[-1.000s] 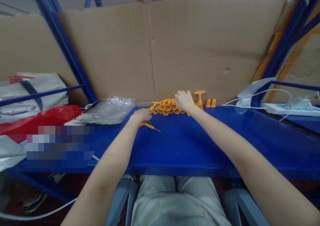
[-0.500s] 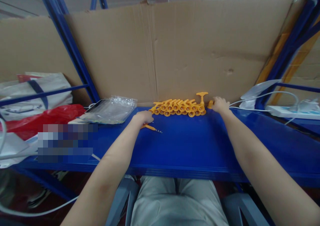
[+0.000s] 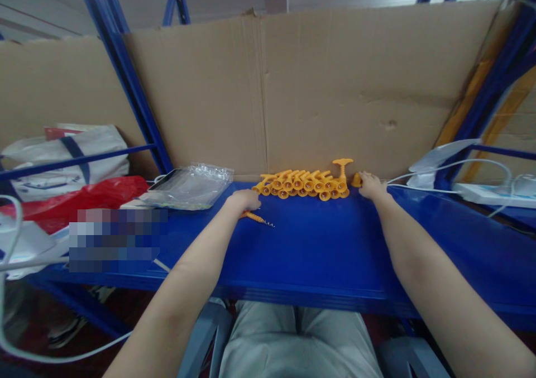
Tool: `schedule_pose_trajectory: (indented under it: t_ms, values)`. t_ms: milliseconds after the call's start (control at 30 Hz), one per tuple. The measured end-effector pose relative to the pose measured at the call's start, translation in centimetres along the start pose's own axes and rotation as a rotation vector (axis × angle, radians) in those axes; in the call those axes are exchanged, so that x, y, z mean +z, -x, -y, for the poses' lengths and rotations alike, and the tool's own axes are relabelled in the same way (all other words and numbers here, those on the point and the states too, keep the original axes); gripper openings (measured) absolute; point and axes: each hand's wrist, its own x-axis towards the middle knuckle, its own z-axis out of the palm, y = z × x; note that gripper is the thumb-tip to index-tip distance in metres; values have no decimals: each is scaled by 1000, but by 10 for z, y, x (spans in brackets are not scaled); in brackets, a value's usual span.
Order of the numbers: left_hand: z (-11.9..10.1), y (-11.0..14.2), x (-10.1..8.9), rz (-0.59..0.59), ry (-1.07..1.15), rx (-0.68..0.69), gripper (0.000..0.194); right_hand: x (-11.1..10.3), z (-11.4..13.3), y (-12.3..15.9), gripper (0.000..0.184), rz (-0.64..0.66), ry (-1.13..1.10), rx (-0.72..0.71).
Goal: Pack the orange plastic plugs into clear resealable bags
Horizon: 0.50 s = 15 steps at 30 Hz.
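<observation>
My left hand point(image 3: 246, 199) is closed at the left end of the pile, low over the blue shelf. Out from under its fingers sticks an orange corkscrew point(image 3: 253, 217), its metal spiral pointing right; the hand hides its handle end. At the right, the fingers of my right hand point(image 3: 372, 186) close round an orange bell-shaped piece point(image 3: 357, 180) near the cardboard. Between the hands lie several orange corkscrews point(image 3: 301, 183) stacked in rows, their bell-shaped ends facing me. One T-handled corkscrew point(image 3: 343, 167) stands upright at the stack's right end.
A cardboard sheet point(image 3: 335, 87) backs the blue shelf point(image 3: 318, 244). To the left are a clear plastic bag point(image 3: 190, 188), a red bag point(image 3: 92, 199) and a white cloth bag point(image 3: 96, 154). White cables and a power strip point(image 3: 498, 194) lie at the right.
The camera view has shifted slightly, so the scene sits a little lower and to the right. Both hands stay at nearly the same places beside the stack.
</observation>
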Motion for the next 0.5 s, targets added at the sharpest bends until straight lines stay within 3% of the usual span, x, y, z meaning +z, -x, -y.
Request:
schedule_pose_trajectory:
  t_ms: [233,500]
  values:
    - [0,0,0,0,15,3,46,-14,11,4,38,-55,59,18]
    - [0,0,0,6,22,12,41,-27,10,1,38,-16,79,55]
